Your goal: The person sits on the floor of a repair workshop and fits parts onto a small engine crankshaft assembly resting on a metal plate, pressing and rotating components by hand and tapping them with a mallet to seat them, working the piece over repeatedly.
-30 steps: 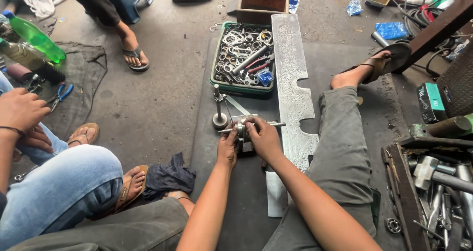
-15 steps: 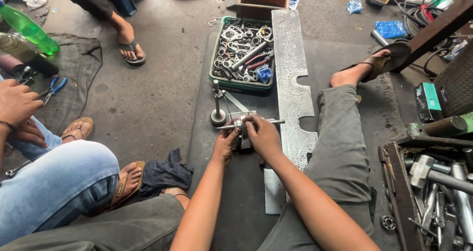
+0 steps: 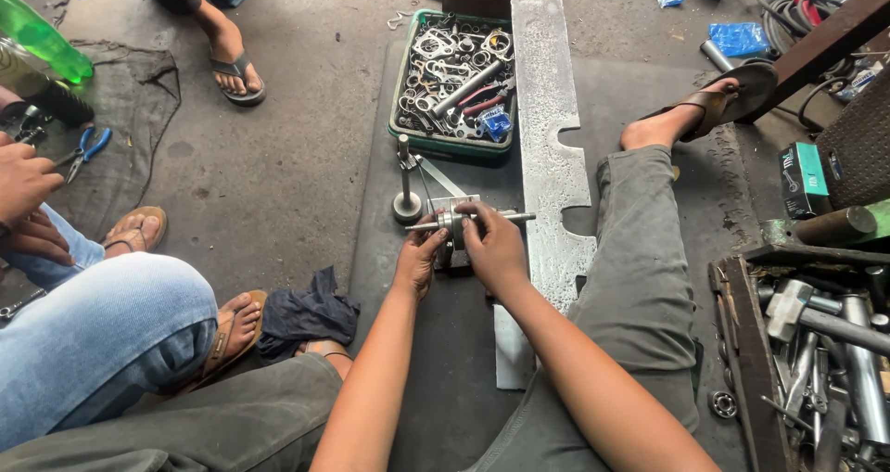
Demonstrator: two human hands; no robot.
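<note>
My left hand and my right hand both grip a small metal part with a thin steel shaft running through it, held low over a dark floor mat. The shaft pokes out to the right past my right fingers. Just left of the part stands an upright metal post on a round base. What lies under my fingers is hidden.
A green tray of wrenches and pliers sits ahead, beside a long notched steel plate. A crate of hammers and tools is at right. Another person's jeans leg, a dark rag and blue pliers lie left.
The view has drifted slightly; both hands stay on the shafted part with small finger shifts. The other person's hands at left moved a little.
</note>
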